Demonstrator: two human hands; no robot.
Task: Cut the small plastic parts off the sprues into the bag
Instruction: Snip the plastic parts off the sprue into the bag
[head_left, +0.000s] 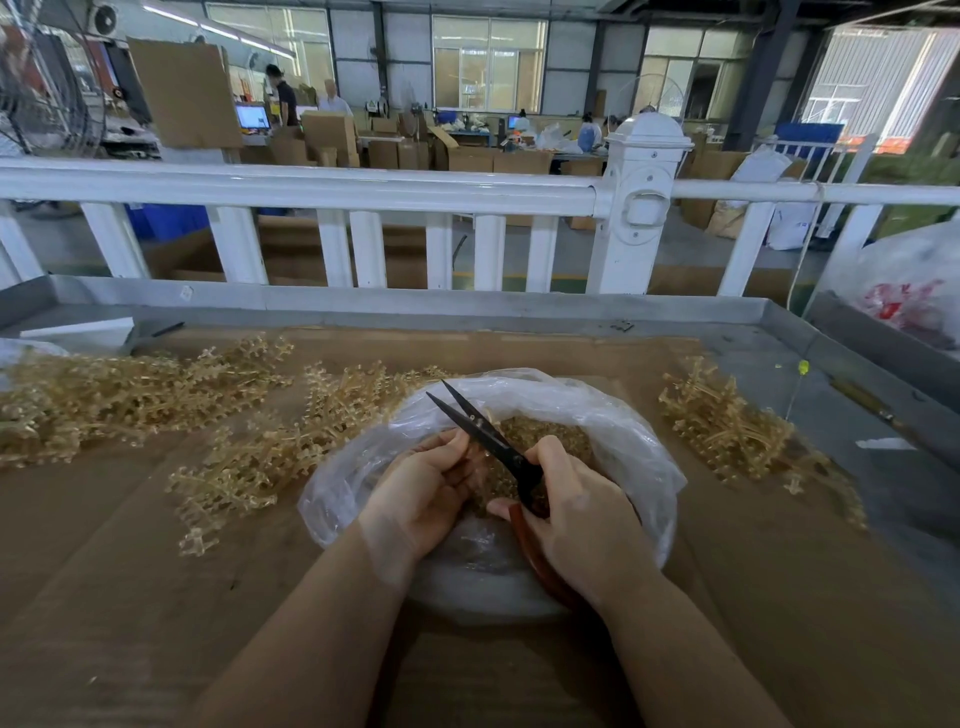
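While right hand (576, 512) grips scissors (485, 434), bag (613, 431) beneath

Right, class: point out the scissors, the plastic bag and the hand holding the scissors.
scissors (480, 427), head view, on the dark blades near the pivot.
plastic bag (631, 449), head view, on its clear right wall.
right hand (582, 512), head view, on the back of the hand.
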